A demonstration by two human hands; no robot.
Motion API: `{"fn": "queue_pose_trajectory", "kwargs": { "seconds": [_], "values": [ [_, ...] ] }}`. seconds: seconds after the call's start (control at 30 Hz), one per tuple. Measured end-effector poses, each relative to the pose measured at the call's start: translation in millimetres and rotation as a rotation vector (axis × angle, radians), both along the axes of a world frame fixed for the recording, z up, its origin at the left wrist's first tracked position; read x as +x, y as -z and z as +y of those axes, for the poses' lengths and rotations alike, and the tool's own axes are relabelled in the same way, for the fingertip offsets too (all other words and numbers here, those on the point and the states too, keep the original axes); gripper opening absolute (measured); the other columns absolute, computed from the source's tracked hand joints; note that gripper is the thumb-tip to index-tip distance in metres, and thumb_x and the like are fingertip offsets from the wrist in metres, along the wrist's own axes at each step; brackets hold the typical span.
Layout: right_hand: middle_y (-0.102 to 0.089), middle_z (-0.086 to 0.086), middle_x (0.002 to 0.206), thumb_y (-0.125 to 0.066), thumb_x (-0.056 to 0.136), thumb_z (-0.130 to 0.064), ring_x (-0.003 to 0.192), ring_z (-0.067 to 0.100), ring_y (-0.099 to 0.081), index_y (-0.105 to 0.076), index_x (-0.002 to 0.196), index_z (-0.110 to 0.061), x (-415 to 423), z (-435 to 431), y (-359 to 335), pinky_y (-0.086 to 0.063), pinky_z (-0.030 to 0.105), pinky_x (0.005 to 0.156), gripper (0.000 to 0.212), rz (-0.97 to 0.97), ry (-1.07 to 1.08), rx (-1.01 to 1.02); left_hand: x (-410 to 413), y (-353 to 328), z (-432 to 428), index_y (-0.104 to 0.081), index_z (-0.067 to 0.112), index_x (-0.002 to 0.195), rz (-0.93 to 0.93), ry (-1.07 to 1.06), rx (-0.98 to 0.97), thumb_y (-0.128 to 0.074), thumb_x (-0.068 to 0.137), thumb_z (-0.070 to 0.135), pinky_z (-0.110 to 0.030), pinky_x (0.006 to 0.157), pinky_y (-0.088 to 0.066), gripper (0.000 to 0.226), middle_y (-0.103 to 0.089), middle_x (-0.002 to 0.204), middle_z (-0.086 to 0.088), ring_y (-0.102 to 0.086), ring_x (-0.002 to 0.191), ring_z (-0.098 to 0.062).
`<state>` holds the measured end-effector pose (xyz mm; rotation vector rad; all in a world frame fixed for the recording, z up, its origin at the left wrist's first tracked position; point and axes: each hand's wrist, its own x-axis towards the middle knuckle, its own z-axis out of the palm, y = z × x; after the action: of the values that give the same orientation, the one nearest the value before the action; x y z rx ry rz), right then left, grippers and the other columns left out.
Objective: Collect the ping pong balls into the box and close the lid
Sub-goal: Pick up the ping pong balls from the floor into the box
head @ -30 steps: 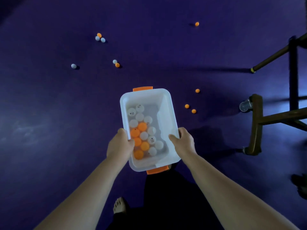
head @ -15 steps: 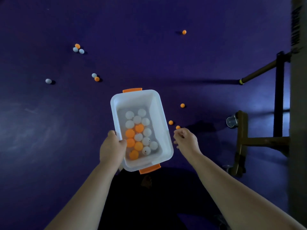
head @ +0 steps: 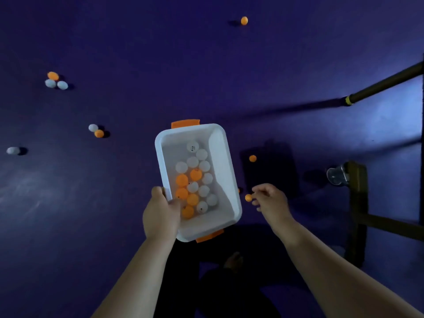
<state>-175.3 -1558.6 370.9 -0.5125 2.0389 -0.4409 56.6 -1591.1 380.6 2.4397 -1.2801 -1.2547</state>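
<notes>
My left hand (head: 160,214) grips the left rim of a white plastic box (head: 220,143) with orange end latches, held above the purple floor. Several white and orange ping pong balls (head: 195,180) lie inside it. No lid is in view. My right hand (head: 270,198) is off the box, fingers loosely apart, its fingertips right beside an orange ball (head: 248,197) on the floor. Another orange ball (head: 252,158) lies a little farther off. Loose balls dot the floor at the left: a trio (head: 53,76), a pair (head: 99,133), a single white one (head: 13,150). One orange ball (head: 244,20) lies far ahead.
A dark wheeled frame stands at the right, with a caster (head: 336,176), an upright bar (head: 356,203) and a slanted pole (head: 385,83). My bare foot (head: 232,260) shows below the box.
My right hand has let go of the box's right rim and moved out to the right, down toward the orange ball. The left hand alone holds the box now.
</notes>
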Motion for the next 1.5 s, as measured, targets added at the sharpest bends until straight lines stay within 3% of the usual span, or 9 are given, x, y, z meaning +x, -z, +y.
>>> {"fn": "queue_pose_trajectory", "kwargs": {
  "seconds": [0.37, 0.67, 0.83, 0.97, 1.1, 1.2, 1.27, 1.37, 1.5],
  "values": [
    [-0.061, -0.004, 0.084, -0.049, 0.092, -0.010, 0.080, 0.016, -0.060, -0.061, 0.085, -0.022, -90.1, -16.3, 231.4, -0.044, 0.026, 0.065, 0.018, 0.121, -0.224, 0.139, -80.9, 171.2, -37.2, -0.046, 0.013, 0.092, -0.059, -0.085, 0.048, -0.052, 0.086, 0.013, -0.026, 0.048, -0.030, 0.008, -0.052, 0.070, 0.005, -0.047, 0.059, -0.011],
    [-0.053, 0.010, 0.123, -0.044, 0.095, -0.014, 0.103, 0.029, -0.056, -0.053, 0.120, -0.014, -119.3, 28.2, 403.0, -0.036, 0.028, 0.074, 0.026, 0.234, -0.555, 0.421, -103.2, 297.0, -13.9, -0.046, 0.013, 0.094, -0.119, -0.102, 0.081, -0.049, 0.089, 0.014, -0.025, 0.049, -0.032, 0.007, -0.053, 0.072, 0.006, -0.049, 0.061, -0.011],
    [-0.040, 0.013, 0.121, -0.052, 0.093, -0.028, 0.090, 0.031, -0.056, -0.045, 0.119, -0.011, -109.5, 46.0, 435.5, -0.037, 0.031, 0.063, 0.032, 0.346, -0.616, 0.488, -102.4, 331.7, -8.9, -0.044, 0.012, 0.095, -0.160, -0.072, 0.059, -0.048, 0.090, 0.013, -0.028, 0.049, -0.031, 0.006, -0.049, 0.070, 0.009, -0.046, 0.059, -0.010],
    [-0.044, 0.019, 0.113, -0.051, 0.090, -0.005, 0.074, 0.025, -0.048, -0.049, 0.108, -0.001, -103.7, 53.0, 443.8, -0.031, 0.027, 0.058, 0.019, 0.372, -0.539, 0.284, -99.4, 341.3, -7.1, -0.042, 0.014, 0.096, -0.184, -0.051, 0.069, -0.047, 0.091, 0.014, -0.028, 0.049, -0.028, 0.007, -0.046, 0.070, 0.009, -0.043, 0.058, -0.012],
    [-0.039, 0.003, 0.099, -0.047, 0.080, 0.002, 0.079, 0.020, -0.040, -0.044, 0.085, -0.014, -104.3, 45.4, 435.9, -0.025, 0.026, 0.056, 0.017, 0.341, -0.491, 0.185, -95.8, 339.3, -12.1, -0.044, 0.012, 0.099, -0.210, -0.036, 0.076, -0.047, 0.091, 0.013, -0.031, 0.055, -0.027, 0.009, -0.051, 0.083, -0.001, -0.045, 0.068, -0.022],
    [-0.044, 0.001, 0.102, -0.053, 0.087, -0.022, 0.091, 0.025, -0.050, -0.047, 0.100, -0.018, -99.6, 37.4, 432.2, -0.032, 0.029, 0.063, 0.015, 0.267, -0.570, 0.213, -91.3, 338.9, -15.1, -0.046, 0.010, 0.104, -0.213, -0.040, 0.084, -0.047, 0.091, 0.014, -0.034, 0.062, -0.032, 0.013, -0.053, 0.087, -0.004, -0.047, 0.073, -0.025],
    [-0.050, 0.003, 0.114, -0.054, 0.088, -0.038, 0.099, 0.028, -0.055, -0.043, 0.122, -0.021, -94.3, 35.0, 435.6, -0.035, 0.030, 0.066, 0.039, 0.227, -0.662, 0.273, -88.7, 340.1, -16.2, -0.045, 0.011, 0.103, -0.208, -0.054, 0.088, -0.048, 0.091, 0.015, -0.033, 0.062, -0.031, 0.013, -0.053, 0.086, -0.003, -0.046, 0.071, -0.023],
    [-0.056, 0.002, 0.120, -0.055, 0.089, -0.040, 0.097, 0.025, -0.058, -0.041, 0.127, -0.024, -90.9, 36.6, 445.0, -0.037, 0.029, 0.066, 0.043, 0.250, -0.735, 0.279, -86.1, 343.0, -15.7, -0.044, 0.012, 0.099, -0.181, -0.100, 0.099, -0.050, 0.091, 0.016, -0.031, 0.057, -0.029, 0.011, -0.050, 0.077, 0.002, -0.043, 0.062, -0.017],
    [-0.062, -0.004, 0.093, -0.064, 0.082, -0.039, 0.085, 0.020, -0.061, -0.054, 0.113, -0.018, -80.2, 24.0, 432.3, -0.040, 0.028, 0.065, 0.038, 0.268, -0.309, -0.025, -88.9, 343.2, -15.9, -0.044, 0.012, 0.096, -0.134, -0.120, 0.102, -0.052, 0.090, 0.016, -0.025, 0.049, -0.025, 0.011, -0.045, 0.071, 0.011, -0.039, 0.060, -0.002]
  ]
}}
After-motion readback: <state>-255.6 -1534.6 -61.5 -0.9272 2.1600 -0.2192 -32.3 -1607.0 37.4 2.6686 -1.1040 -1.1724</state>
